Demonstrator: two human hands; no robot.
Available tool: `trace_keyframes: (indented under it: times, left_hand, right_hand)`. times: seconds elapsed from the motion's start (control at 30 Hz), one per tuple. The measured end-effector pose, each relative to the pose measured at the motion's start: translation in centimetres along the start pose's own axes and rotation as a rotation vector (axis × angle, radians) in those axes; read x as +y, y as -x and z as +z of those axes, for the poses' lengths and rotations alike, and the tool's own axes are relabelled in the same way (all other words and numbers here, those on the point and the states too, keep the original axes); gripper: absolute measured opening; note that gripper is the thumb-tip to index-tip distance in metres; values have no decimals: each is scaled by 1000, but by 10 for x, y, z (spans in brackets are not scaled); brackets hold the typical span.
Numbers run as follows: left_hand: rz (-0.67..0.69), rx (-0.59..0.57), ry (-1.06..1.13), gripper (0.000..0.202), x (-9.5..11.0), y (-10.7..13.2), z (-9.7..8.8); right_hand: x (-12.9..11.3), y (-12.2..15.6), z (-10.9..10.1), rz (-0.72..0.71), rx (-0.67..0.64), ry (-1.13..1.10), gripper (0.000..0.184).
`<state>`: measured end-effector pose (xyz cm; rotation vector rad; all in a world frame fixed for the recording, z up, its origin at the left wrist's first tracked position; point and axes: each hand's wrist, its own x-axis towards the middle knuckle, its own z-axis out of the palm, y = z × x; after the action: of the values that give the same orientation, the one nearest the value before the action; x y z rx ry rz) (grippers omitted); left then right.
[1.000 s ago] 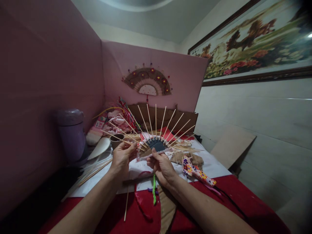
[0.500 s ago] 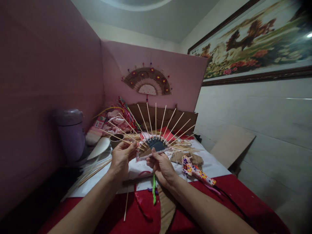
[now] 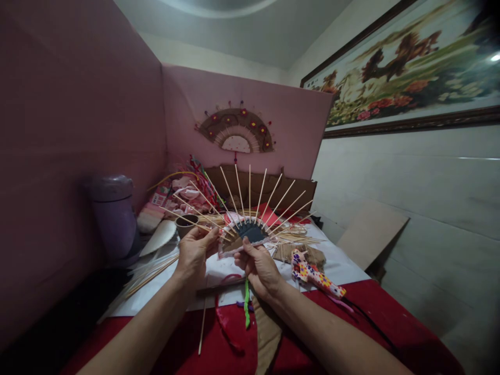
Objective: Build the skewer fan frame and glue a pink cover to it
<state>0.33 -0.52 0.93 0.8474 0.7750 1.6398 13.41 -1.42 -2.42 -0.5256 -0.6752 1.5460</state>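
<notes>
The stick fan [image 3: 252, 233], raised above the tabletop [image 3: 410, 323], looks light; its thin sticks [image 3: 250, 192] could snap, so the base suits gripping. The right hand [image 3: 260, 268] pinches its lower edge, the left hand [image 3: 192, 258] its left edge.

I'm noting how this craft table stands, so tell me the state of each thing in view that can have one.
Stick fan: spread, held up
Left grip: closed on the fan's left side
Right grip: closed on its lower edge
Decorated fan: spread, mounted on the pink panel
Cup: upright, contents unclear
Purple container: upright
Flower-patterned tool: lying down
Cardboard: standing, ragged-topped
</notes>
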Motion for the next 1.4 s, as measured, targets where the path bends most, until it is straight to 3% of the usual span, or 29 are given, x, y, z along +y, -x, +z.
trace_keyframes:
  times: [1.4]
  left_hand:
    - [-3,-10,6,31,2,2,1]
  right_hand:
    - [0,0,-1,-3,0,-14,28]
